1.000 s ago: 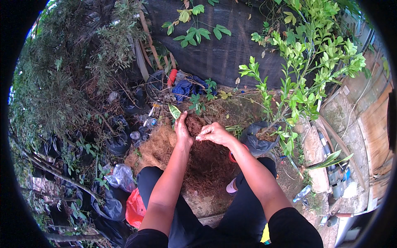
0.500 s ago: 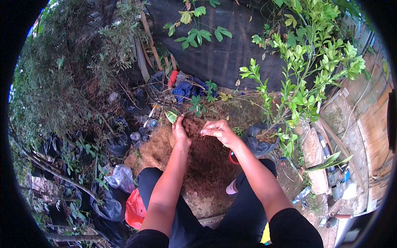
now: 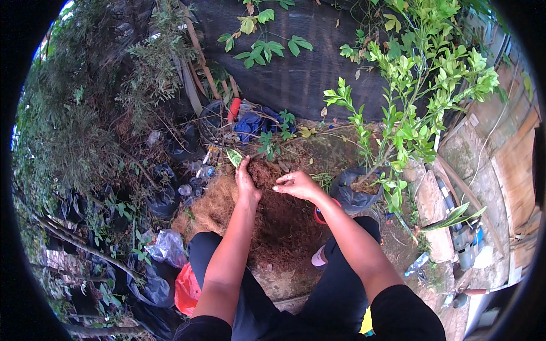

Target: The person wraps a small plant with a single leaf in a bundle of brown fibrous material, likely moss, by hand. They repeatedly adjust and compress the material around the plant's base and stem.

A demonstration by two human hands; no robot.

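My left hand (image 3: 245, 181) is closed around a clump of brown coconut fibre (image 3: 265, 173). A short variegated leaf (image 3: 234, 157), green with pale edges, sticks up beside its fingers; where the leaf's base sits is hidden. Just right of the clump is my right hand (image 3: 297, 185), its fingers loosely bent and a little apart, with nothing visible in them. Beneath both hands spreads a heap of dark brown loose fibre (image 3: 287, 227). Lighter tan fibre (image 3: 207, 207) lies to the left of it, partly behind my left forearm.
A leafy shrub grows in a black plastic bag (image 3: 355, 190) at the right. Part of a red-rimmed container (image 3: 319, 215) shows beside my right forearm. Red (image 3: 186, 288) and clear plastic bags (image 3: 169, 248) lie left of my knee. Dark sheeting (image 3: 318, 74) hangs behind.
My right hand has shifted slightly down and left, and its fingers have loosened from a pinch. The left hand keeps its hold on the clump. The view has shifted slightly.
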